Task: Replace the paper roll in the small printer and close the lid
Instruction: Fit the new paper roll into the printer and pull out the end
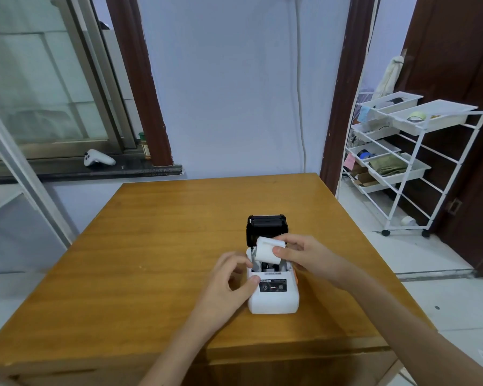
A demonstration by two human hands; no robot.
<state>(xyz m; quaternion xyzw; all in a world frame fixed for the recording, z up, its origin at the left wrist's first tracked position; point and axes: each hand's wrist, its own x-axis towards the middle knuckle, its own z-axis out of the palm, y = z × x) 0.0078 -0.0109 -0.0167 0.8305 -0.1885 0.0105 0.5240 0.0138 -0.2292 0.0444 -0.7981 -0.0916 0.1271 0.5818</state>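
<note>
Right hand (304,256) pinching roll (267,252) over open printer (273,298), lid (267,225) at 12 o'clock; left hand (229,280) half-curled, fingertips (254,280) touching casing at 9.

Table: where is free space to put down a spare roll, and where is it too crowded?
The table is bare left of the printer up to the left edge, and behind its open lid to the far edge. Crowded: around the printer, where the left hand rests against it and the right hand holds the paper roll.
</note>
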